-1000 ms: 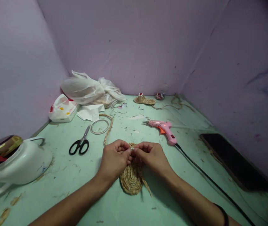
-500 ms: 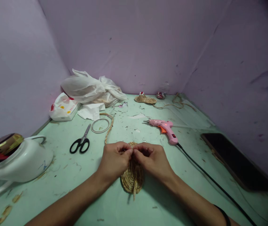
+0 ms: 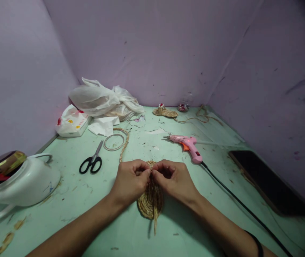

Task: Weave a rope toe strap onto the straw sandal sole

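Note:
A coiled straw-rope sole (image 3: 145, 204) lies at the front middle of the table, partly hidden under my fingers. My left hand (image 3: 133, 178) and my right hand (image 3: 171, 181) meet over its far part, thumbs and forefingers pinched close together. What sits between the fingertips is too small to make out. A loose rope end (image 3: 155, 217) runs down over the sole and sticks out past its near edge. Another braided rope (image 3: 125, 144) stretches from beside my left hand toward the back.
Black-handled scissors (image 3: 91, 164) and a ring (image 3: 114, 142) lie left. A pink glue gun (image 3: 188, 144) with a black cable and a dark phone (image 3: 264, 182) are right. Behind stand a finished-looking straw sandal (image 3: 165, 112), bead jar (image 3: 183, 107) and plastic bag (image 3: 101, 100); a white container (image 3: 31, 185) is front left.
The loose rope end has shifted slightly right and reaches a little further toward me. Both hands keep nearly the same pinched pose.

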The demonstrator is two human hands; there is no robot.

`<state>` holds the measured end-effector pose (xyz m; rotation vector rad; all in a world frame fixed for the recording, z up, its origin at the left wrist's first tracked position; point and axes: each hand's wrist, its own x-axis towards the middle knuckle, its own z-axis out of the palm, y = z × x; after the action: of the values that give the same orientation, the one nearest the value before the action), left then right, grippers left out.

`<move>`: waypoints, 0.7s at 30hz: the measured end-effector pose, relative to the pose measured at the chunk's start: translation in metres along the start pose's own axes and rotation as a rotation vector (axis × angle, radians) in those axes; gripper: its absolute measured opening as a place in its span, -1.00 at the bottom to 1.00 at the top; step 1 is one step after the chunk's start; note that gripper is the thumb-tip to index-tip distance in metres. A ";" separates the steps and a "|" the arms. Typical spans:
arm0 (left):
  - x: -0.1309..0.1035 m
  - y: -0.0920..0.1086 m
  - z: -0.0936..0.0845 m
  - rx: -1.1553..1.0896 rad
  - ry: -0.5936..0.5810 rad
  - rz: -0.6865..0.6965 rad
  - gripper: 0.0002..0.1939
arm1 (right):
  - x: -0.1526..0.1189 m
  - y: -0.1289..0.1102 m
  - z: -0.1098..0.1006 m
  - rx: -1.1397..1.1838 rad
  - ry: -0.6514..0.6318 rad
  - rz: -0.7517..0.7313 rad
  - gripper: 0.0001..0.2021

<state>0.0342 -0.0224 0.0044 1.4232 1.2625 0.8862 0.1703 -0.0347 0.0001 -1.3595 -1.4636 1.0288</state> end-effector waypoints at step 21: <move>0.001 0.014 -0.002 -0.096 -0.030 -0.149 -0.92 | 0.000 0.003 -0.006 -0.255 -0.039 -0.340 -0.89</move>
<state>0.0362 -0.0201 0.0180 1.2455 1.2687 0.8105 0.1773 -0.0347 -0.0012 -1.2093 -1.8277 0.6710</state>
